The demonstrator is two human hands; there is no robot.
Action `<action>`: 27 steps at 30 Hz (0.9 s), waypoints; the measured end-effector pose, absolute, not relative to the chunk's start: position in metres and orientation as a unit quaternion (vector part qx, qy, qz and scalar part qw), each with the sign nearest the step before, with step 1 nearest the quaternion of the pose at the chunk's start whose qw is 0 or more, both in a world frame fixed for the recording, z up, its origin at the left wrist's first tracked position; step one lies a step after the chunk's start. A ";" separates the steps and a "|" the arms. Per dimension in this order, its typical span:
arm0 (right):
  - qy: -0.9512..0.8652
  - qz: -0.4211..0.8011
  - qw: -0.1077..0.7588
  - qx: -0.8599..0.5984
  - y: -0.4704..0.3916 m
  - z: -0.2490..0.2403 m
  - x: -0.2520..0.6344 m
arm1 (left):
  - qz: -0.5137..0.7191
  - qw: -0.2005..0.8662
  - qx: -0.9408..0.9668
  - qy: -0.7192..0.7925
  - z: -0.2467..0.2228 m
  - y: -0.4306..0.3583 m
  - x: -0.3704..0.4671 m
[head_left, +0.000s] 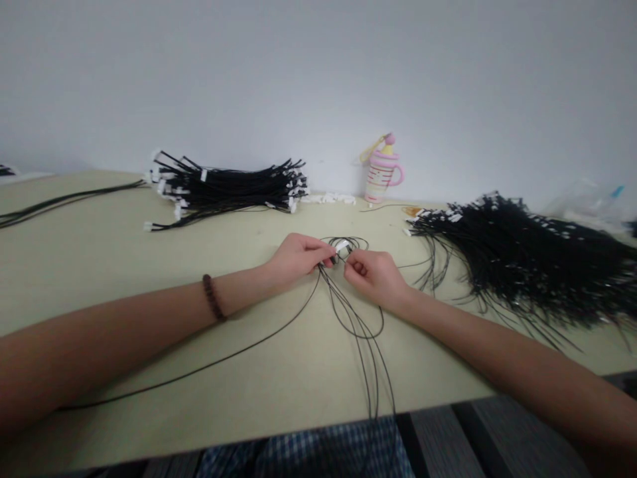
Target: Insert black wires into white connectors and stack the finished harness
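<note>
At the middle of the table, my left hand point(302, 260) pinches several thin black wires point(343, 302) close to a small white connector point(342, 246). My right hand point(371, 271) is just to the right of the connector, thumb and fingertips closed on the end of a wire. Some wires curl in loops behind and below the fingers. Others trail over the table's front edge, and one runs left beneath my left forearm. The exact spot where the wires meet the connector is partly hidden by my fingertips.
A bundle of black wires with white connectors point(233, 186) lies back left. A large heap of black wires point(527, 259) covers the right side. Near the wall are small white pieces point(331, 198), a pink and white cup point(382, 174) and a clear plastic bag point(592, 202).
</note>
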State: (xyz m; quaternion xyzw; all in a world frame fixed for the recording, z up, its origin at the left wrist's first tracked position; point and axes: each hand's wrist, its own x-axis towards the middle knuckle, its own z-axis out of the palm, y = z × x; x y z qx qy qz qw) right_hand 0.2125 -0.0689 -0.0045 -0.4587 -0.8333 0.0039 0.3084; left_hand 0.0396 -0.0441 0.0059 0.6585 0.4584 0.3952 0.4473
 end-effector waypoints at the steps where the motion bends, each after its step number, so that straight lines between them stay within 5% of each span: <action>1: -0.835 0.005 0.305 -0.458 -0.069 -0.004 0.212 | 0.396 0.438 0.664 0.458 0.006 -0.045 0.040; 27: -0.860 -0.018 0.300 -0.414 -0.072 -0.002 0.211 | 0.389 0.408 0.705 0.430 0.007 -0.051 0.042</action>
